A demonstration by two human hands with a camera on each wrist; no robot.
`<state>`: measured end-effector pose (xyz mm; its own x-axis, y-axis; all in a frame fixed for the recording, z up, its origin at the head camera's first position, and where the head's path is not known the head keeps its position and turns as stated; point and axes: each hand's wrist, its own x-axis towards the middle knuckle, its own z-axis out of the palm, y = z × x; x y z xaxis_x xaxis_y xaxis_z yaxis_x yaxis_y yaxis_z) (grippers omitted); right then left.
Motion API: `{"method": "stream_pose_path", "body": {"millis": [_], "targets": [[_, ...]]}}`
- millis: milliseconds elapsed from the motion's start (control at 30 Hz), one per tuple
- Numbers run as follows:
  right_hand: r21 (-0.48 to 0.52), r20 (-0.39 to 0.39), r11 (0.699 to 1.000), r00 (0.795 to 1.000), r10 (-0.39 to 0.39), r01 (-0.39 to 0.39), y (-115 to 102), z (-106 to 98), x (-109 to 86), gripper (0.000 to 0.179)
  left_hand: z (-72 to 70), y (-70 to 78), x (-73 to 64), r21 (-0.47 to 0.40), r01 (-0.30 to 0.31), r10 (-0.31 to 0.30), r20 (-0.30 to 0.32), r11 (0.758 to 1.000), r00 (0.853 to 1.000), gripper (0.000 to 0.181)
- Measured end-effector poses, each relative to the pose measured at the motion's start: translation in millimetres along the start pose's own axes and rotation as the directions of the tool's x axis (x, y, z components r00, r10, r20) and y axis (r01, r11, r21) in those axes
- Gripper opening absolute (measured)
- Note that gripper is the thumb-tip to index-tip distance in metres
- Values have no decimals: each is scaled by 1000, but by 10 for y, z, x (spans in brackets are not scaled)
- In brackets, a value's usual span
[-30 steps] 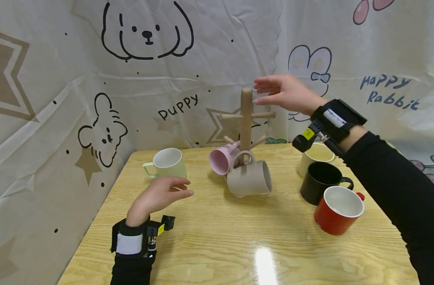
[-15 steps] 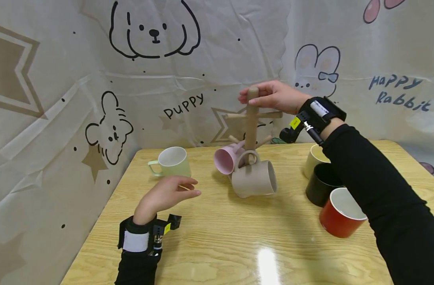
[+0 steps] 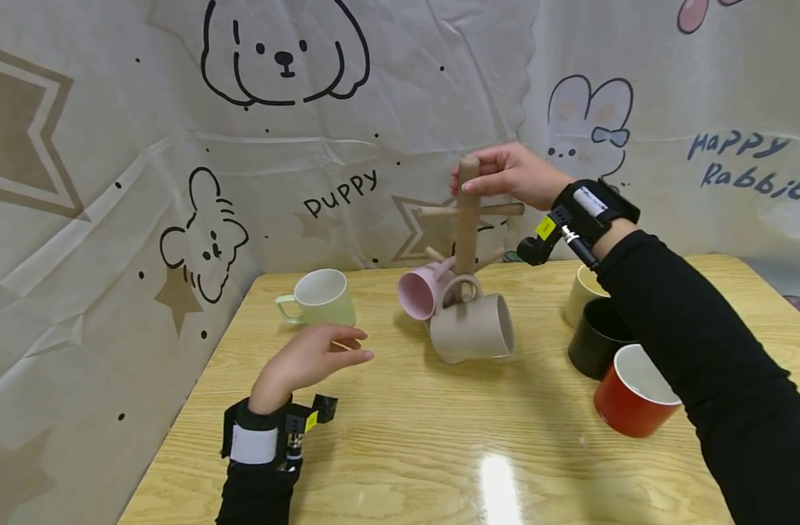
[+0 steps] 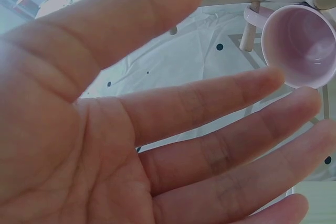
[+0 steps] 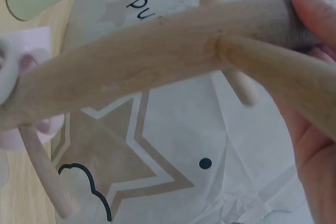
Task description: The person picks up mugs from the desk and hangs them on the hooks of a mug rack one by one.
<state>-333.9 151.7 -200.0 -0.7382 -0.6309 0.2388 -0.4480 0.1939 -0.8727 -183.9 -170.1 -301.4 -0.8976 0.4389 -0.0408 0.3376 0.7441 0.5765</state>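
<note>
Wooden rack: top gripped by right hand; left hand spread-fingered.

Right hand is gripping the wooden mug tree near its top; pink mug and beige mug (both tilted) are hanging lower; left hand is hovering near pale-green mug.

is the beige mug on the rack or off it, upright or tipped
On and tipped: the beige mug lies sideways, its handle looped over a lower peg of the wooden rack, mouth facing right.
</note>
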Motion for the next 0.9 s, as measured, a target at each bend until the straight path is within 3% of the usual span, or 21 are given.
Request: {"method": "stream_pose_path", "body": {"millis": [200,333,433,533,700,800,900], "targets": [[-33,-125,999,992,25,-29,-37,72,-30,25,-3,12,16,3,9,-9,0,1000,1000,41],[-96,-236,993,971,45,-70,-72,169,-57,27,2,22,14,-1,22,-22,8,1000,1000,42],[-226,-353,966,935,41,-127,-100,263,-73,27,9,35,11,-7,13,-13,11,1000,1000,42],[-344,-469,914,883,29,-213,-143,361,-86,27,15,35,12,-2,9,-9,10,1000,1000,41],[-390,-592,873,806,5,-292,-213,510,-117,27,24,28,19,10,14,-14,7,1000,1000,40],[-449,-629,843,775,-61,-298,-232,578,-150,26,29,33,23,14,12,-12,8,1000,1000,40],[-505,-641,811,758,-122,-296,-235,614,-174,26,35,40,25,11,11,-11,11,1000,1000,41]]}}
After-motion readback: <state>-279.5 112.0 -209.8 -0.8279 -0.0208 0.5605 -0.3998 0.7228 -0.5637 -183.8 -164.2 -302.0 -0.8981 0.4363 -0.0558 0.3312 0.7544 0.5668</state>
